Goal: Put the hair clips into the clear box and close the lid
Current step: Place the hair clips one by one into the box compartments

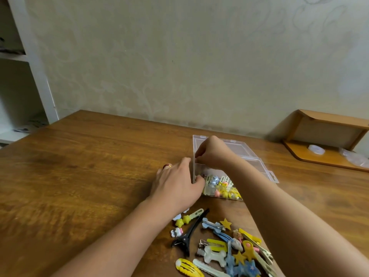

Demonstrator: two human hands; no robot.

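On the table (79,156), both hands (left (177,182), right (213,154)) pinch the clear box (257,162) wall.

Home: wallpapered wall (199,66), wooden table (79,166)

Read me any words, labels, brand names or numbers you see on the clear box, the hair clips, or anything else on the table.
None can be read.
Clear box: no label or print visible on its walls or open lid.
Hair clips on the table: only shapes such as stars and a bone, no lettering.
Tape roll on the small wooden stand: no legible marking.
Shelf items at left: too blurred to read.
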